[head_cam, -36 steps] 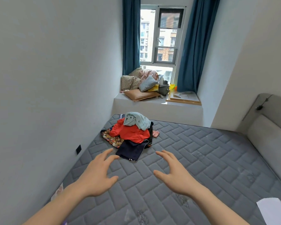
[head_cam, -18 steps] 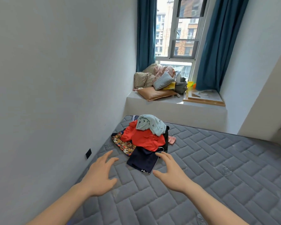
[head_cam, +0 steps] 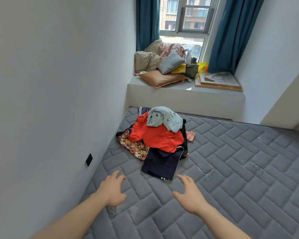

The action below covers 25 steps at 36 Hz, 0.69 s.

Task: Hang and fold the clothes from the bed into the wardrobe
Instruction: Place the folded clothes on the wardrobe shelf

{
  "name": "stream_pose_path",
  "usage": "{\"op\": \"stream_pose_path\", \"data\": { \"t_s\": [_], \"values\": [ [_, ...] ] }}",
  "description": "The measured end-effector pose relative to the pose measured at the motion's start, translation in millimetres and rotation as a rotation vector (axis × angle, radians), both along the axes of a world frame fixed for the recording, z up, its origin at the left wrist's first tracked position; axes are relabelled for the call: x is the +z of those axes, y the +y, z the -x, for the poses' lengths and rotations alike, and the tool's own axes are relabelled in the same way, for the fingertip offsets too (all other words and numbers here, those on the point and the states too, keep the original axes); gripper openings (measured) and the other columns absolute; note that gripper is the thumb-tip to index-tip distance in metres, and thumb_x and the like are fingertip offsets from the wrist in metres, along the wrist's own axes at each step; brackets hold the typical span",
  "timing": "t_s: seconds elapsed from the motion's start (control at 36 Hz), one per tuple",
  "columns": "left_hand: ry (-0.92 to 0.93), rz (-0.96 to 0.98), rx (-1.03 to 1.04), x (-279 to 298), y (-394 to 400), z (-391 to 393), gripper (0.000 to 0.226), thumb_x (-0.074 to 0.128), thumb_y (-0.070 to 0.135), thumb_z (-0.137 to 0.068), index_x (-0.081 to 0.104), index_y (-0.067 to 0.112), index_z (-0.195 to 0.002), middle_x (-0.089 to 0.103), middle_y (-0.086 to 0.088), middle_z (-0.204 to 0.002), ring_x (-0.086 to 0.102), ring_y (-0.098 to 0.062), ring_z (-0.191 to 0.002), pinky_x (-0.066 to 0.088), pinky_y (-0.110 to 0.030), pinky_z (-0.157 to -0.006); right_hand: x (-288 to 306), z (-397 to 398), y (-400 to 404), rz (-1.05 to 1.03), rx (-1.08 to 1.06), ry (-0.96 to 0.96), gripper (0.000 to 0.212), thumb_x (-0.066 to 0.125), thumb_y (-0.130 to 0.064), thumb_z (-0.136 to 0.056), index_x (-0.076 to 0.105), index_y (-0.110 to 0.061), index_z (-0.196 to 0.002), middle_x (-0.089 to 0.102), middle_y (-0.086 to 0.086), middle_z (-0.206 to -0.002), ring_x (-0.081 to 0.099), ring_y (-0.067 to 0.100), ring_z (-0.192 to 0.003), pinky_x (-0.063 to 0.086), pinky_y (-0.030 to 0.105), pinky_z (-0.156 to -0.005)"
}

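Note:
A pile of clothes lies on the grey quilted mattress [head_cam: 231, 169] near the far left corner. On top is a pale blue garment [head_cam: 164, 118], under it a red garment [head_cam: 159, 137]. A dark navy garment [head_cam: 162, 163] spreads toward me, and a patterned multicolour cloth [head_cam: 133, 147] lies at the left. A small pink piece [head_cam: 191, 135] pokes out at the right. My left hand [head_cam: 112, 190] and my right hand [head_cam: 188, 192] hover over the mattress just short of the navy garment, fingers spread, holding nothing. No wardrobe is in view.
A grey wall [head_cam: 50, 100] runs along the left edge of the bed, with a black socket [head_cam: 89, 159]. Beyond the mattress is a window ledge [head_cam: 179, 99] with pillows [head_cam: 162, 78], a bag and a wooden-framed board [head_cam: 217, 81]. Blue curtains [head_cam: 231, 31] flank the window.
The view has moved closer to the clothes pile and tilted down. Both hands have stayed outstretched and open, now nearer the navy garment.

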<state>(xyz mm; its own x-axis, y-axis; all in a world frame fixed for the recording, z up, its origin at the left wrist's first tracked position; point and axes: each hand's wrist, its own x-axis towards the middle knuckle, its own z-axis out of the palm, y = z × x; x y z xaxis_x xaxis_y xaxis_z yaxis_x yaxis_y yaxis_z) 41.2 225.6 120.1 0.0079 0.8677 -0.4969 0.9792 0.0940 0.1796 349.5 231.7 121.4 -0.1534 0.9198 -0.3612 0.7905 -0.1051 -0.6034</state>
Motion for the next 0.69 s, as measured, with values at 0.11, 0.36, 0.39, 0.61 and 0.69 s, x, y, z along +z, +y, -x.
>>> {"op": "stream_pose_path", "data": {
  "t_s": [0.11,0.36,0.39,0.61,0.69],
  "values": [
    [0.057,0.112,0.002,-69,36,33,0.071,0.056,0.038,-0.090,0.028,0.025,-0.154,0.005,-0.004,-0.167,0.023,-0.029,-0.149,0.034,-0.042,-0.115,-64,20,26,0.083,-0.033,-0.078,0.070,0.062,-0.031,-0.094,0.029,-0.021,-0.156,0.021,0.002,-0.163,0.029,0.020,-0.149,0.026,0.030,-0.119],
    [0.055,0.207,-0.002,-254,93,57,0.068,0.058,0.035,-0.091,0.029,0.023,-0.152,0.005,-0.005,-0.166,0.024,-0.032,-0.147,0.037,-0.043,-0.113,-236,45,101,0.153,-0.048,-0.178,0.071,0.062,-0.034,-0.094,0.029,-0.022,-0.156,0.020,0.002,-0.163,0.032,0.024,-0.146,0.030,0.033,-0.118],
    [0.058,0.220,-0.004,-274,96,57,0.069,0.059,0.035,-0.091,0.029,0.024,-0.152,0.004,-0.004,-0.166,0.024,-0.032,-0.147,0.039,-0.043,-0.112,-254,46,106,0.159,-0.054,-0.185,0.071,0.062,-0.034,-0.094,0.028,-0.023,-0.156,0.019,0.002,-0.164,0.032,0.024,-0.146,0.031,0.034,-0.118],
    [0.055,0.300,0.011,-385,113,57,0.107,0.075,0.049,-0.081,0.004,0.035,-0.160,-0.014,-0.002,-0.167,0.014,-0.039,-0.150,0.037,-0.050,-0.115,-353,58,143,0.200,-0.052,-0.243,0.080,0.061,-0.032,-0.093,0.017,-0.024,-0.160,0.011,0.005,-0.166,0.025,0.032,-0.148,0.031,0.040,-0.117],
    [0.087,0.275,0.013,-411,113,55,0.117,0.080,0.047,-0.078,-0.004,0.039,-0.160,-0.018,0.001,-0.167,0.009,-0.043,-0.151,0.039,-0.051,-0.114,-375,63,164,0.178,-0.081,-0.241,0.084,0.063,-0.032,-0.091,0.016,-0.026,-0.161,0.011,0.004,-0.166,0.025,0.032,-0.148,0.030,0.041,-0.118]
  ]
}}
